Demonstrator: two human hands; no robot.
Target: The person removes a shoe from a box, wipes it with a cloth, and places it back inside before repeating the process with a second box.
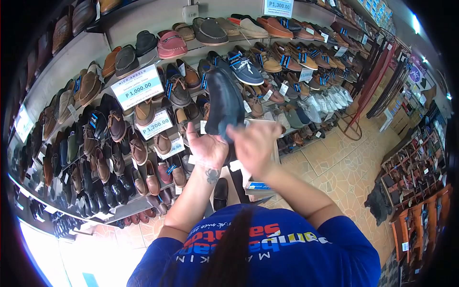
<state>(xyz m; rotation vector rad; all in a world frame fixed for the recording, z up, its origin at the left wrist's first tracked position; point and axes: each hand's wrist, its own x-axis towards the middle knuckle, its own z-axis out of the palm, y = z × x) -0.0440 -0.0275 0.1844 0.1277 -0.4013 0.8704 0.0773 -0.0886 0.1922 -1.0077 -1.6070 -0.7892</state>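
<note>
A dark, glossy shoe (pixel 224 98) is held upright in front of me, slightly blurred, its one end down at my hands. My left hand (pixel 209 150) is under the lower end, palm up, with its thumb raised beside the shoe and its other fingers mostly hidden behind it. At the shoe's lower right side is my right hand (pixel 256 143), smeared by motion, its fingertips close to or touching the shoe; its grip is not clear.
Shelves of shoes fill the wall ahead, with price signs (pixel 137 88) among them. A black shoe (pixel 220 193) lies below my hands near my body. Belts (pixel 377 71) hang at the right, beside a rack (pixel 416 167) of small goods. The floor (pixel 330 167) is tiled.
</note>
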